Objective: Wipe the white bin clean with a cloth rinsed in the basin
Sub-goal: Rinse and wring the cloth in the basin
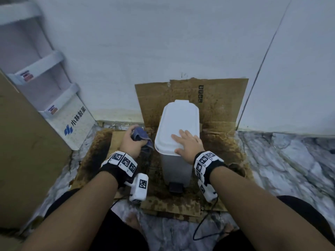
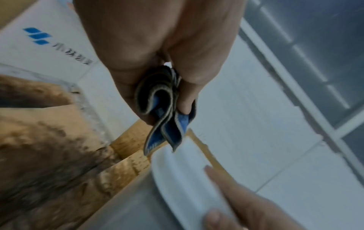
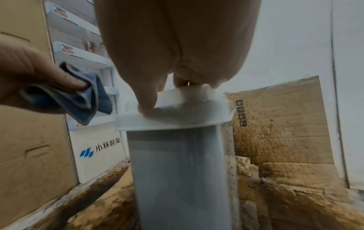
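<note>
Standing upright under your right hand (image 1: 188,144), the tall white plastic pedal bin (image 1: 176,134) has its lid shut, your fingers spread flat on top. Just left of it, your left hand (image 1: 131,142) grips the bunched blue cloth (image 1: 142,137). Stained brown cardboard (image 1: 217,100) lies beneath and behind both hands.

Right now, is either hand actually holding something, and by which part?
The left hand grips the folded blue cloth by its bunched middle, loose corners hanging free. The right hand holds nothing; it lies flat on the white bin's lid.
</note>
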### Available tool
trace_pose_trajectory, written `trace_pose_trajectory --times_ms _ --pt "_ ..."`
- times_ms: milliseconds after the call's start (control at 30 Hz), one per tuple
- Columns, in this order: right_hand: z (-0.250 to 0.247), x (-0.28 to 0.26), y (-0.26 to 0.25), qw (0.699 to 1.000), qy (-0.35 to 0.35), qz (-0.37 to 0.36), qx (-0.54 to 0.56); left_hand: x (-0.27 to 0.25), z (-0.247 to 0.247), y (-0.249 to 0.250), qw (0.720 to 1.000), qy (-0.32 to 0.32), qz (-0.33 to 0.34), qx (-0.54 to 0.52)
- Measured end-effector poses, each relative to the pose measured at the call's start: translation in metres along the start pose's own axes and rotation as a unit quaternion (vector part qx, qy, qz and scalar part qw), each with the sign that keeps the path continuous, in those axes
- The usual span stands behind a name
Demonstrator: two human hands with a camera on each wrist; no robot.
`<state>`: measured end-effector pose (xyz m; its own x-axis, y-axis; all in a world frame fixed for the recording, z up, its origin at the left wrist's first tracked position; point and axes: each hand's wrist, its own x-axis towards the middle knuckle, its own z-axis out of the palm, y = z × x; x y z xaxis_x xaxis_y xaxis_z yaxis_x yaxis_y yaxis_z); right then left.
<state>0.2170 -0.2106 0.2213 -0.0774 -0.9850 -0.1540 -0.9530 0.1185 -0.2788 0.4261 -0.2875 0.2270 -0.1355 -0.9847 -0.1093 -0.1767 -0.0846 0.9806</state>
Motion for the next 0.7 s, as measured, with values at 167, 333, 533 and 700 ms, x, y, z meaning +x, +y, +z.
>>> trace_pose_trajectory --times_ms 167,333,533,700 --pt "-0.022 -0.021 0.000 0.984 -0.026 0.012 0.177 -0.025 0.019 0.045 0.994 -0.088 0.055 0.023" --pt "-0.057 -0.056 0.017 0.893 0.032 0.049 0.446 -0.050 0.065 0.077 0.978 -0.181 0.102 0.014" --pt "-0.092 -0.119 0.044 0.755 0.130 0.118 0.632 -0.082 0.140 0.091 0.951 -0.292 0.102 0.003" --pt "-0.090 -0.182 0.080 0.737 0.201 0.142 0.630 -0.117 0.204 0.101 0.914 -0.388 -0.030 -0.112"
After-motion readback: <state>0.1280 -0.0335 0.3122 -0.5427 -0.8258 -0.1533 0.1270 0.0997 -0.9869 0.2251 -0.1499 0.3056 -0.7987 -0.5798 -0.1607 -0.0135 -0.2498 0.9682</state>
